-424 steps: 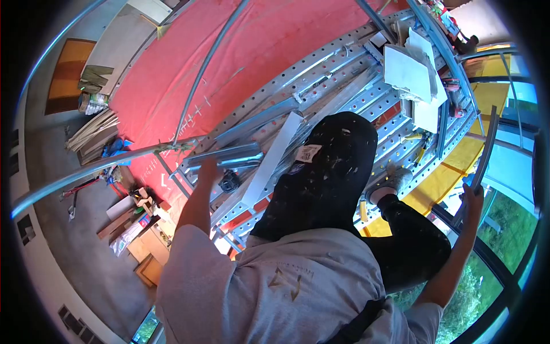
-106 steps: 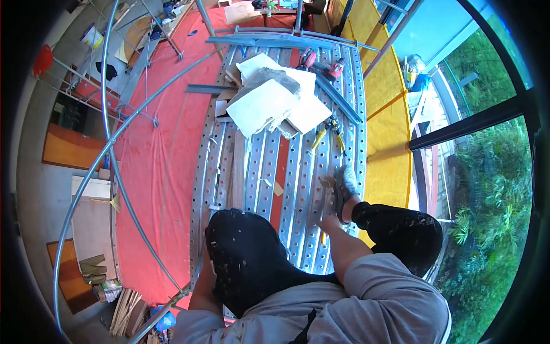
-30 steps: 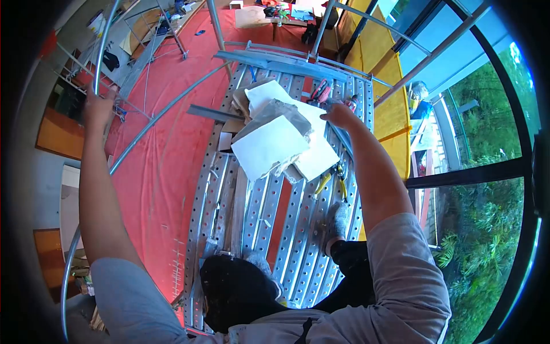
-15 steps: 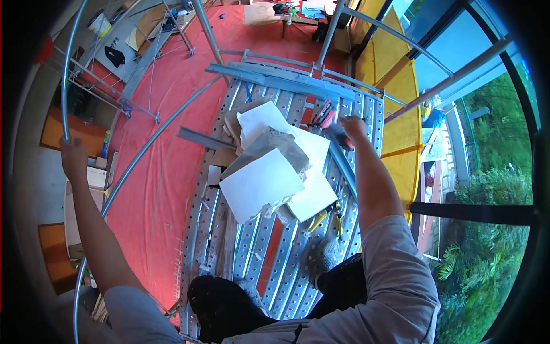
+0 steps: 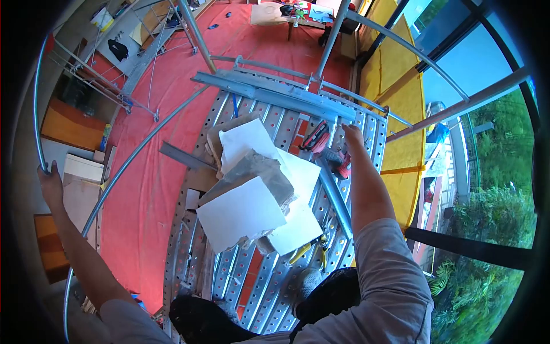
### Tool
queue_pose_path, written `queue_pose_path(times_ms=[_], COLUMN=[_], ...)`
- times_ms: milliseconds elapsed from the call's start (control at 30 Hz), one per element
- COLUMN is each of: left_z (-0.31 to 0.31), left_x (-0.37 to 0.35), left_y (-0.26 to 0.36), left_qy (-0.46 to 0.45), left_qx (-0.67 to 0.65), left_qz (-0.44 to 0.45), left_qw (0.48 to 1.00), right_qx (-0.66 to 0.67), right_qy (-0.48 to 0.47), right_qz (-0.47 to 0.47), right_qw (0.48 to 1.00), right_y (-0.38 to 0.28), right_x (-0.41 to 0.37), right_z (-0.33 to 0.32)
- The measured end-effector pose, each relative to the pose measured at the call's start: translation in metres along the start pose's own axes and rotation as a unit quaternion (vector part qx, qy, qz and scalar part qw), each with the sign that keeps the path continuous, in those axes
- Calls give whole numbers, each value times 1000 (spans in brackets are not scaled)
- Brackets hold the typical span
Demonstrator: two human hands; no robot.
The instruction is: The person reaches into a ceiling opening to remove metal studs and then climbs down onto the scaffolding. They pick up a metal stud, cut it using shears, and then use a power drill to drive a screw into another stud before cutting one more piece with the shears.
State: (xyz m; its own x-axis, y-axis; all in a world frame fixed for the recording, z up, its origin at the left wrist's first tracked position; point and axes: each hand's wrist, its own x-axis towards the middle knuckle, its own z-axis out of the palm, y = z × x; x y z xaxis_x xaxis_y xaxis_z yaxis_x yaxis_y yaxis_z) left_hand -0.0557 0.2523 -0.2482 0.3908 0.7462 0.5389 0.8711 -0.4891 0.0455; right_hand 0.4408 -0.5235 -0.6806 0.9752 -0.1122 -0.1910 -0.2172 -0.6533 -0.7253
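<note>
At the far left, my left hand (image 5: 51,184) is closed around a metal tube (image 5: 38,109) that rises above it. My right hand (image 5: 352,135) is at the right side of the metal platform, fingers curled; whatever they hold, if anything, is hidden. Just below and left of it lies a red and dark power drill (image 5: 339,163). A red and black tool (image 5: 315,137) sits further left. Broken white boards (image 5: 240,213) with rough grey edges are piled on the perforated scaffold platform (image 5: 189,252). Pliers with yellow handles (image 5: 301,252) lie beside the pile.
A curved scaffold rail (image 5: 134,155) runs along the left side. Loose metal channels (image 5: 269,92) lie across the far end, and another metal channel (image 5: 335,198) lies right of the boards. Red sheeting (image 5: 143,223) covers the floor below. Yellow panels (image 5: 401,126) and windows line the right.
The camera view has shifted, so the boards and platform appear lower and further left. My left hand appears lower and further left, still around the tube. My right hand stays near the drill.
</note>
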Motion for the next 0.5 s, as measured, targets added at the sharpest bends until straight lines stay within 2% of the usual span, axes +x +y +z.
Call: queue_pose_path(times_ms=[100, 233, 367, 500], left_z=[4, 12, 14, 17], left_x=[7, 15, 16, 27], left_y=[-14, -26, -34, -49], left_qy=[2, -1, 9, -21], left_qx=[-7, -37, -38, -24], left_qz=[12, 16, 28, -9], left_qw=[1000, 999, 999, 999], right_qx=[95, 145, 165, 226], right_qy=[-29, -85, -99, -120], right_qz=[57, 104, 93, 129], right_qw=[993, 980, 977, 958], right_y=[37, 27, 28, 8], right_x=[35, 34, 42, 36], right_z=[1, -18, -24, -28])
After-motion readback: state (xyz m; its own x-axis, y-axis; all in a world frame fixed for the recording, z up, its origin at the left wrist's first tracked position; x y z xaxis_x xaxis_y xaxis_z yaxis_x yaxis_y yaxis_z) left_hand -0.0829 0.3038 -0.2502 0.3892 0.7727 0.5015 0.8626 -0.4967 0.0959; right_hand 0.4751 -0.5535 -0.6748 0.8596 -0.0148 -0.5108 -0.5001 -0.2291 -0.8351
